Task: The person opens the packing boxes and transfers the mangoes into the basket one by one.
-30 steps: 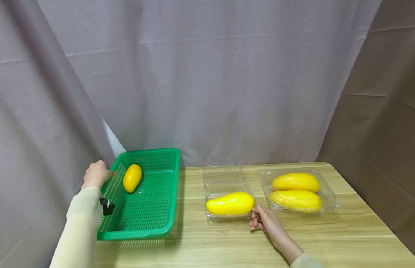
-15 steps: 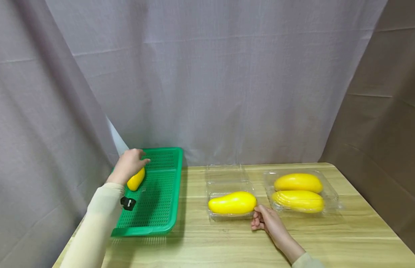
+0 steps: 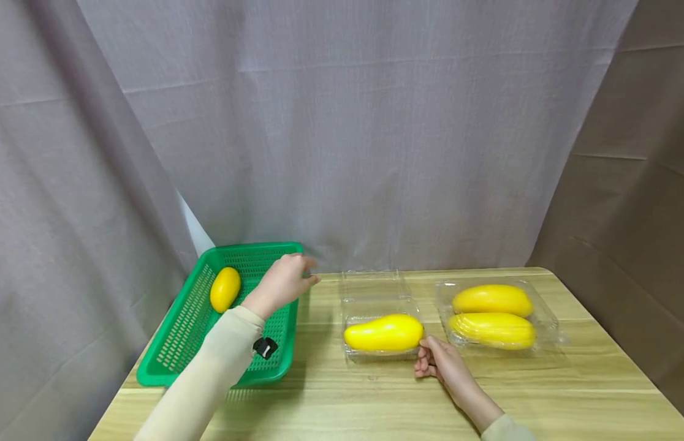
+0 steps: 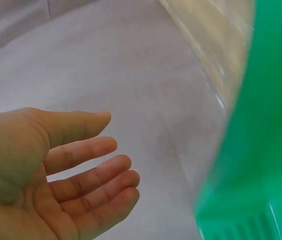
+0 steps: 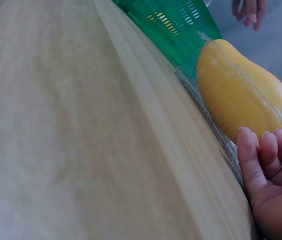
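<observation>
My left hand (image 3: 285,280), palm showing and fingers loosely spread in the left wrist view, hangs over the far right rim of the green plastic basket (image 3: 288,343) and holds nothing. Inside that basket lies a yellow oval fruit (image 3: 225,290) by the left wall. At the table's middle stands a hinged clear plastic clamshell box (image 3: 373,286), lid folded back. It holds one long yellow fruit (image 3: 383,334), narrower at its left end. My right hand (image 3: 445,370) pinches the box's right edge between thumb and finger, its other fingers curled below, seen close in the right wrist view.
A second clear plastic box (image 3: 542,318) on the right holds two long yellow fruits (image 3: 492,301) side by side. The wooden table (image 3: 375,410) ends at a grey curtain (image 3: 369,153) behind, with a brown curtain (image 3: 629,245) along the right.
My left hand has swept right, from the basket's left rim across the fruit in it to the right rim, still without anything. The right hand stays at the box edge.
</observation>
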{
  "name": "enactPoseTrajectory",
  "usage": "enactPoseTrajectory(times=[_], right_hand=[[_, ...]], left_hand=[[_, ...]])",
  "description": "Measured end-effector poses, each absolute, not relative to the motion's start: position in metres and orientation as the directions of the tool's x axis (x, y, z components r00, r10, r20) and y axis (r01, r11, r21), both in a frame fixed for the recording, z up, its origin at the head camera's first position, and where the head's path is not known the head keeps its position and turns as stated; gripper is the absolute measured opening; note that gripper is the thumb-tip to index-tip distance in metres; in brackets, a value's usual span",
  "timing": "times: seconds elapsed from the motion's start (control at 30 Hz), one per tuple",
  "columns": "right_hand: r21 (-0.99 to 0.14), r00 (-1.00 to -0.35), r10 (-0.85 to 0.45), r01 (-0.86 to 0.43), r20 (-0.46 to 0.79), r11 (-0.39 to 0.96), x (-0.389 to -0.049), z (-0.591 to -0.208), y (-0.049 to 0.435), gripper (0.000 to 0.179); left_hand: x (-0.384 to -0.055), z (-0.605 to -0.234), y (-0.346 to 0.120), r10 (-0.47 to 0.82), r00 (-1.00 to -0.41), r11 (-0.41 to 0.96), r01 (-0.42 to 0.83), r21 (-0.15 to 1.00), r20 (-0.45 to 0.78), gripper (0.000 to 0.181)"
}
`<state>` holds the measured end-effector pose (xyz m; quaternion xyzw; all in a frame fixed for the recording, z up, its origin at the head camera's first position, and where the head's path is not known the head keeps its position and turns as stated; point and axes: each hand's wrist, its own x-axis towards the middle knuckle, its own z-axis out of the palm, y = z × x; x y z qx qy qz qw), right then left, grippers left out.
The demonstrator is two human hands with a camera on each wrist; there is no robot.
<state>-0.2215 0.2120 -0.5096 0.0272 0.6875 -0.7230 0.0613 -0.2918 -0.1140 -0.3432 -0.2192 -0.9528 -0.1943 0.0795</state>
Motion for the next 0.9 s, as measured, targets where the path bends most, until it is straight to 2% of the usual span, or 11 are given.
enactPoseTrajectory(times=[0.43,0.9], right_hand=[[-0.991,-0.991,-0.061,0.124,-0.12,-0.057,-0.224,-0.51,0.21,0.028],[-0.992,-0.992,-0.062,0.112,-0.109,-0.058,-0.223,-0.511,0.209,0.027]], left_hand=[[-0.284,-0.348,-0.049,0.561,-0.81,0.743,0.583,0.329,0.17,0.029],[-0.288,-0.379,-0.024,0.627,-0.778,0.729,0.599,0.332,0.027,0.039]])
